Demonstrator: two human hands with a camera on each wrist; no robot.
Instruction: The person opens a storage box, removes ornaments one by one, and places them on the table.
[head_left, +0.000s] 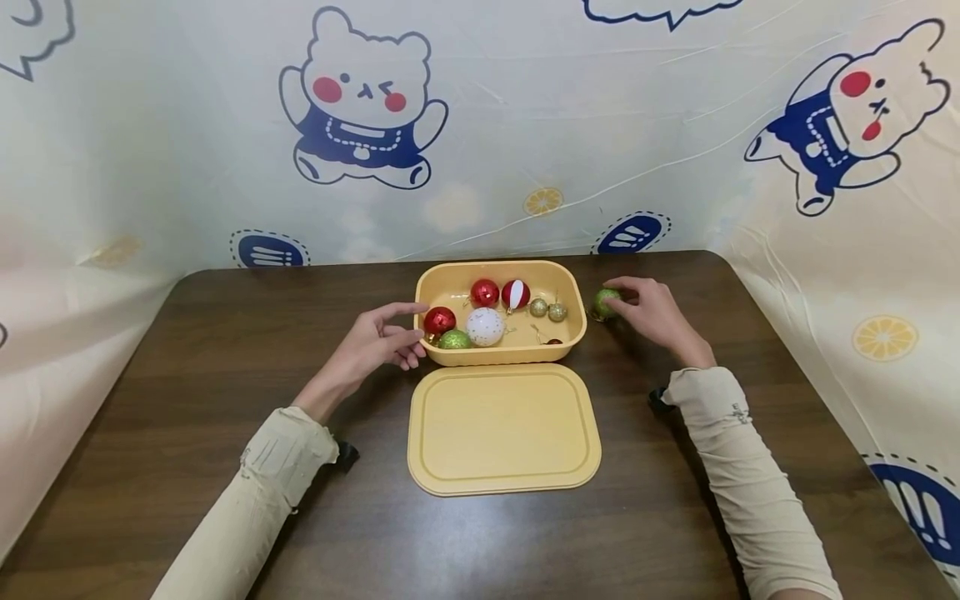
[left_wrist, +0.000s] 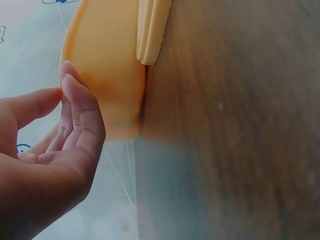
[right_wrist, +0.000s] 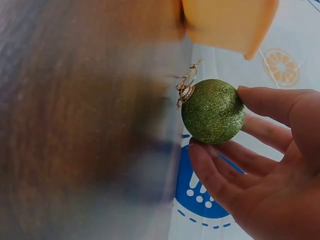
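The right hand (head_left: 654,312) pinched a green bauble (head_left: 605,302) just right of the tub (head_left: 501,352); the left hand (head_left: 378,340), fingers relaxed, touched the tub's left wall; the lid (head_left: 503,429) lay near.

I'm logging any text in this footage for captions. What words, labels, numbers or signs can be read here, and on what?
No readable words, brands or numbers.
"!!!": white exclamation marks in a blue oval on the backdrop cloth, lower right; similar white-mark ovals sit behind the table, too small to read for certain.
Yellow box, lid and green glitter ball in the right hand: no markings.
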